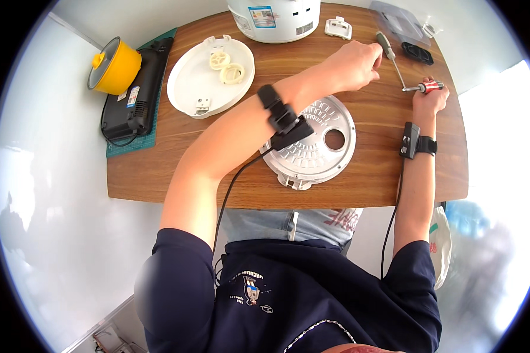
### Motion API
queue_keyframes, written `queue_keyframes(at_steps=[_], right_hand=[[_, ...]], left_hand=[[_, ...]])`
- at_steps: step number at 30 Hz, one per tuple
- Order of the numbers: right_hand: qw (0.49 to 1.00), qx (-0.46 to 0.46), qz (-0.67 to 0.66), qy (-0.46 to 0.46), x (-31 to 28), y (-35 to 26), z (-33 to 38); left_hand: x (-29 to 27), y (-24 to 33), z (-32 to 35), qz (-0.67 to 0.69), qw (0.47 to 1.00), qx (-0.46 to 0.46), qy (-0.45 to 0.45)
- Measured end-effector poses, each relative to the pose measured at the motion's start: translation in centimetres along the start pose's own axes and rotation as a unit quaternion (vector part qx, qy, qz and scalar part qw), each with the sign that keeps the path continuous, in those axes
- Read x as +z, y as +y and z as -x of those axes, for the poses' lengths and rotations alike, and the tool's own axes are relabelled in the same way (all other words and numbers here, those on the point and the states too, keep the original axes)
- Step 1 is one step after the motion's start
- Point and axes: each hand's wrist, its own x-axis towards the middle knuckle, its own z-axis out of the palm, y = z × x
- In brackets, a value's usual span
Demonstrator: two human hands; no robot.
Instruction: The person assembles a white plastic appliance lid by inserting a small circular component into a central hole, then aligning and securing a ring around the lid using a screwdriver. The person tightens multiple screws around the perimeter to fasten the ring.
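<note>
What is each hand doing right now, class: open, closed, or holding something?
Left hand: closed on the grey-handled screwdriver.
Right hand: closed on the red-handled screwdriver.

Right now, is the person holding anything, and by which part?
Yes. The left hand grips a grey-handled screwdriver by its handle; the right hand grips a red-handled screwdriver by its handle.

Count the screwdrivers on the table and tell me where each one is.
2. A grey-handled screwdriver lies by the left hand, near the table's far edge. A red-handled screwdriver is gripped in the right hand. Others may be hidden under the arms.
</note>
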Motion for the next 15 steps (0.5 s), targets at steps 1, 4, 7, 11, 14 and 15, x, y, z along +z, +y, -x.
queue_keyframes(at_steps=[1, 4, 7, 11, 14, 15], right_hand=[[1.000, 0.004, 0.001, 0.003, 0.0, 0.1, 0.0], [1.000, -0.003, -0.005, 0.005, 0.8, 0.1, 0.2], [0.998, 0.008, -0.013, -0.060, 2.0, -0.5, 0.5], [0.967, 0.025, -0.038, -0.251, 7.3, -2.4, 6.2], [0.933, -0.001, -0.021, -0.359, 11.4, -4.0, 12.2], [0.941, -0.044, 0.025, -0.336, 13.4, -4.0, 14.7]], left_hand=[[-0.6, 0.9, 0.9, 0.049, 0.999, -0.008, 0.013], [-2.8, 3.0, 3.8, 0.130, 0.990, -0.015, 0.043], [-4.7, 4.2, 7.1, 0.218, 0.973, -0.064, 0.044], [-6.0, 3.8, 10.1, 0.340, 0.928, -0.130, 0.082], [-6.0, 3.2, 10.8, 0.381, 0.908, -0.138, 0.106], [-6.1, 2.9, 11.1, 0.394, 0.900, -0.142, 0.118]])
